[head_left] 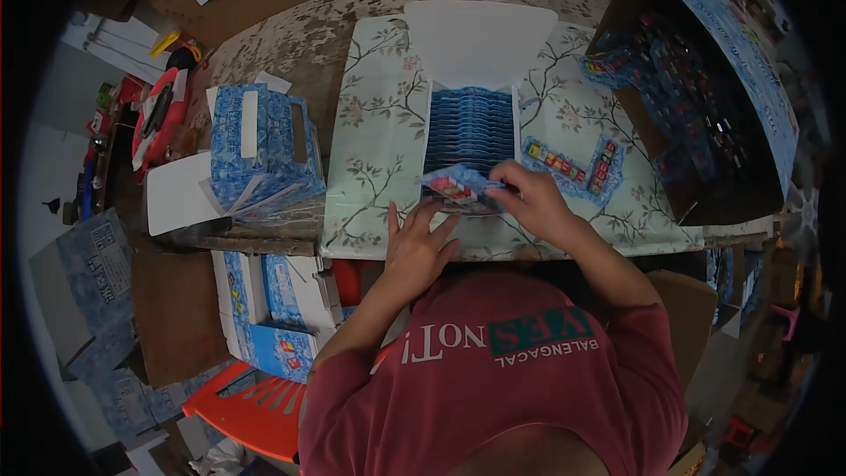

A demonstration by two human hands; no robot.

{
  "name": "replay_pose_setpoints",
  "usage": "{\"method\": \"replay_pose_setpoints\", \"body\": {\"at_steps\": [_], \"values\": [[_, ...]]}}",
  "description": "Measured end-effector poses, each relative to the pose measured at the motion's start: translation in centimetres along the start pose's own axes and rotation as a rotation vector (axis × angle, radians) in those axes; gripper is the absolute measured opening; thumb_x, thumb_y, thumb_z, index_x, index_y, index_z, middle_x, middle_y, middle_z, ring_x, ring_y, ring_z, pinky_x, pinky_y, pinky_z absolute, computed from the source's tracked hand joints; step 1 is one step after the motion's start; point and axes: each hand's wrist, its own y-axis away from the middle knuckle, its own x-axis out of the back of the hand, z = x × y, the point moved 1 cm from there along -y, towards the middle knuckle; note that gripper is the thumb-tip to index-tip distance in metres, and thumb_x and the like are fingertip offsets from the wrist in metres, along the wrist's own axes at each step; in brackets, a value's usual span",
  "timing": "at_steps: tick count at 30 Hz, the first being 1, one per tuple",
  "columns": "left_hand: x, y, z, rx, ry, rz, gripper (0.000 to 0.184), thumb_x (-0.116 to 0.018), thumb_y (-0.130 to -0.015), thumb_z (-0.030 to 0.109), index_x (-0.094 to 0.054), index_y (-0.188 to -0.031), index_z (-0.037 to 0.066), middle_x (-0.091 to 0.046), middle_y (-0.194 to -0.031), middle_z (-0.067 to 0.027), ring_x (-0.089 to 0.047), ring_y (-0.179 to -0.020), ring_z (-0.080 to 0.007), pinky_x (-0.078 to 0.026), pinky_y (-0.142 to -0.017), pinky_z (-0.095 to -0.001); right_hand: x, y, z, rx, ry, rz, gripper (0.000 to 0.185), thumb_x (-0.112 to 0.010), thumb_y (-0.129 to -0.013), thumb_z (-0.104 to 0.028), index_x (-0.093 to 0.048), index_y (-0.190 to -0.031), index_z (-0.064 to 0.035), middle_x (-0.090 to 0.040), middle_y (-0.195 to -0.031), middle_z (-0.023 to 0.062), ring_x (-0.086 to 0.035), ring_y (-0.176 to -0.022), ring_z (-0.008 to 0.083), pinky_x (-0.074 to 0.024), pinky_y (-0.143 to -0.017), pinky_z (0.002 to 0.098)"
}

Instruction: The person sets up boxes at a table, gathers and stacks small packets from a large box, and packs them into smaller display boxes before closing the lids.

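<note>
My right hand (534, 203) pinches the right end of a blue printed packet (458, 185) with a red-and-white patch, tilted over the near end of a white box. My left hand (414, 245) rests at the box's front edge with its fingers spread, just under the packet; whether the fingertips touch it is hard to tell. Inside the white box (480, 40), whose lid stands raised at the back, blue packets (473, 128) stand tightly in a row. Two more blue packets (577, 174) with colourful strips lie on the floral cloth, right of my right hand.
A large open carton (775, 79) full of blue packets lies on its side at the right. Blue-and-white boxes (264, 137) stand on the table at the left, with more boxes (273, 308) below the edge beside an orange plastic chair (238, 419). The floral cloth (374, 132) covers the table's middle.
</note>
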Motion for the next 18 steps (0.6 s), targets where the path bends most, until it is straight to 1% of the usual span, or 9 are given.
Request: {"method": "replay_pose_setpoints", "body": {"at_steps": [1,2,4,8,10,14,16,17,18], "values": [[0.0,0.0,-0.1,0.010,-0.003,0.007,0.039,-0.068,-0.076,0.019,-0.059,-0.115,0.014,-0.048,-0.123,-0.0082,-0.044,-0.120,-0.0267,-0.019,-0.102,-0.0628,-0.6,-0.1,0.4,0.117,0.246,-0.114,0.014,-0.061,-0.082,-0.003,-0.053,-0.093,-0.0057,-0.060,-0.073,0.0073,-0.061,-0.065,0.0212,-0.0468,-0.056,0.0317],[0.0,0.1,0.0,0.005,0.002,0.036,0.039,-0.068,-0.076,0.018,-0.060,-0.114,0.013,-0.048,-0.122,-0.0085,-0.044,-0.120,-0.0271,-0.020,-0.102,-0.0625,-0.7,-0.3,0.1,0.124,0.242,-0.124,0.014,-0.061,-0.082,-0.003,-0.053,-0.093,-0.0057,-0.060,-0.073,0.0073,-0.061,-0.065,0.0212,-0.0468,-0.056,0.0317],[-0.2,0.5,0.0,0.008,0.010,0.057,0.040,-0.069,-0.075,0.018,-0.060,-0.113,0.013,-0.048,-0.121,-0.0087,-0.044,-0.119,-0.0276,-0.020,-0.102,-0.0622,-0.9,-0.4,-0.6,0.170,0.585,-0.295,0.013,-0.058,-0.080,-0.005,-0.054,-0.092,-0.0044,-0.061,-0.074,0.0133,-0.062,-0.068,0.0303,-0.0480,-0.055,0.0381],[-0.6,0.9,-0.5,-0.025,0.047,0.146,0.034,-0.069,-0.074,0.015,-0.062,-0.107,0.010,-0.050,-0.117,-0.0095,-0.045,-0.116,-0.0297,-0.024,-0.101,-0.0588,-2.8,-2.2,-1.7,0.215,0.706,-0.369,0.012,-0.054,-0.078,-0.009,-0.055,-0.088,-0.0023,-0.061,-0.074,0.0131,-0.063,-0.069,0.0309,-0.0494,-0.057,0.0403],[-0.6,1.1,-0.7,-0.031,0.048,0.182,0.032,-0.069,-0.074,0.014,-0.063,-0.105,0.010,-0.051,-0.115,-0.0098,-0.045,-0.115,-0.0302,-0.026,-0.100,-0.0578,-4.0,-2.6,-1.3,0.168,0.763,-0.593,0.014,-0.051,-0.079,-0.010,-0.056,-0.087,0.0000,-0.062,-0.078,0.0154,-0.064,-0.075,0.0315,-0.0514,-0.061,0.0394],[0.1,1.6,-1.4,0.030,0.141,0.259,0.029,-0.067,-0.076,0.011,-0.063,-0.104,0.007,-0.055,-0.111,-0.0129,-0.050,-0.110,-0.0304,-0.031,-0.099,-0.0515,-2.9,-3.6,-2.2,0.134,0.770,-0.612,0.013,-0.056,-0.079,-0.011,-0.058,-0.087,-0.0012,-0.064,-0.084,0.0157,-0.064,-0.075,0.0321,-0.0514,-0.060,0.0403],[0.4,1.2,-2.1,0.084,0.226,0.305,0.029,-0.066,-0.077,0.010,-0.063,-0.106,0.006,-0.055,-0.113,-0.0140,-0.052,-0.109,-0.0306,-0.033,-0.100,-0.0482,0.2,-3.8,-3.1,0.121,0.607,-0.379,0.019,-0.061,-0.080,-0.014,-0.058,-0.094,-0.0009,-0.065,-0.085,0.0144,-0.065,-0.074,0.0310,-0.0521,-0.063,0.0388],[0.5,0.5,-2.7,0.187,0.433,0.346,0.031,-0.063,-0.080,0.012,-0.060,-0.110,0.004,-0.053,-0.117,-0.0155,-0.050,-0.111,-0.0325,-0.034,-0.099,-0.0435,1.1,-3.6,-2.2,0.116,0.613,-0.381,0.019,-0.061,-0.080,-0.014,-0.058,-0.094,-0.0009,-0.065,-0.085,0.0144,-0.065,-0.074,0.0310,-0.0521,-0.063,0.0388],[0.6,-0.4,-3.5,0.289,0.641,0.386,0.033,-0.061,-0.083,0.013,-0.058,-0.114,0.003,-0.052,-0.121,-0.0170,-0.049,-0.114,-0.0344,-0.036,-0.098,-0.0388,2.2,-3.5,-0.9,-0.009,0.498,-0.105,0.023,-0.062,-0.081,-0.015,-0.057,-0.097,-0.0009,-0.064,-0.088,0.0147,-0.065,-0.077,0.0307,-0.0524,-0.065,0.0387]]}}
